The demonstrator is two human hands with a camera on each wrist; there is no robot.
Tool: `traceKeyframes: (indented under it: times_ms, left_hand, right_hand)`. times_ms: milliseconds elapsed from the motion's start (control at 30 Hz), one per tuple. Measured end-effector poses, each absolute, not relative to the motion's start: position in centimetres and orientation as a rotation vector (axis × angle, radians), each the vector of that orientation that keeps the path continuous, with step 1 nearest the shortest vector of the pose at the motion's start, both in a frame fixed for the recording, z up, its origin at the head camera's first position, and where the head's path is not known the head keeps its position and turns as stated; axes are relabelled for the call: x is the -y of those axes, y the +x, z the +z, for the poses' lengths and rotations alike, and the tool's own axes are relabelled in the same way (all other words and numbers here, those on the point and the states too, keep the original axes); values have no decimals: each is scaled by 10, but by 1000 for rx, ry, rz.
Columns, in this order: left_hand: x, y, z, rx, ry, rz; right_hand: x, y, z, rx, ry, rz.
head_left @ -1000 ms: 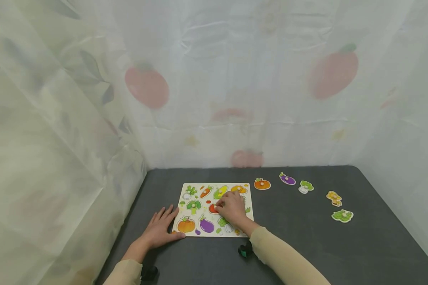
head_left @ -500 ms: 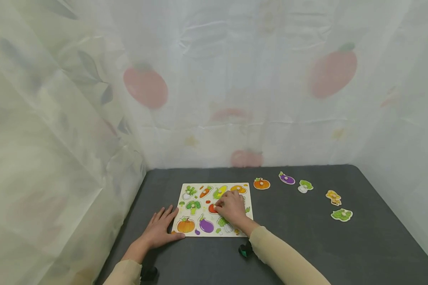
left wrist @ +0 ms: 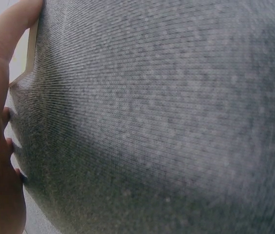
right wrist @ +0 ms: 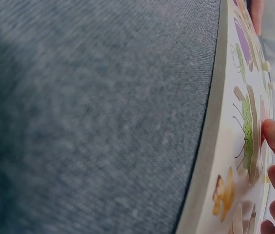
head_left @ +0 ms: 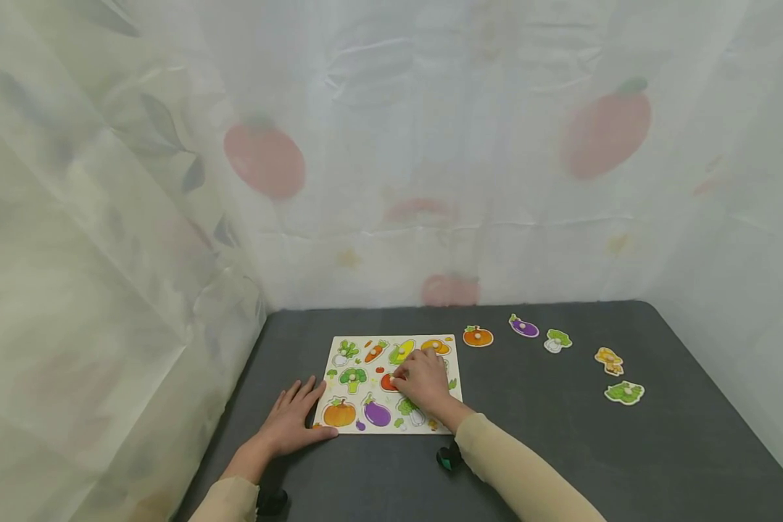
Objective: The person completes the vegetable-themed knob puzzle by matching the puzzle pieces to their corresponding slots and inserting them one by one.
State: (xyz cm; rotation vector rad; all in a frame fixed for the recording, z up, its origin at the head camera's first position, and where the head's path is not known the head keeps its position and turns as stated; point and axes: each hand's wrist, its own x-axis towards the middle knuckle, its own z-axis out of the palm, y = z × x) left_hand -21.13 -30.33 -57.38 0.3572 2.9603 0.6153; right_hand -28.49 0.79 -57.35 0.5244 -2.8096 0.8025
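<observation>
A: Where does the tomato piece (head_left: 386,382) lie?

B: Near the middle of the puzzle board (head_left: 359,401), on a dark table (head_left: 528,464). A person's right hand (head_left: 425,380) covers its right side, thumb and fingertips together in what looks like a pinch on the piece. Any knob there is hidden, and whether the piece sits flush is impossible to tell.

A: And the left hand (head_left: 289,420)?

B: Fingers apart and outstretched, clasping nothing, it rests at the board's left side, thumb at the near corner. That probably steadies the board.

A: How does such a piece handle?

B: Light and stiff, by its look; likely thin wood. The printed face seems smooth enough to slip under a fingertip.

A: Best hold?

B: A knob. The right wrist view shows small round knobs (right wrist: 265,65) standing up from the board, about right for thumb and forefinger. The loose pumpkin piece (head_left: 478,336) and eggplant piece (head_left: 524,326), right of the board, carry them too.

A: Fragile?

B: Hardly, though a sideways tug could jam an edge in its recess; straight up or down looks safest.
</observation>
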Motion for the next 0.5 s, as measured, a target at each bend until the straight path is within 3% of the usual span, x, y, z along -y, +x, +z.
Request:
traceKeyframes:
  times_ms: [333, 500]
  left_hand:
    - [306, -215, -579, -2948, 349, 599]
    - [305, -214, -575, -2947, 365, 623]
  right_hand:
    - [-22, -285, -572, 2817, 667, 804]
    - [-44, -287, -564, 2790, 601, 903]
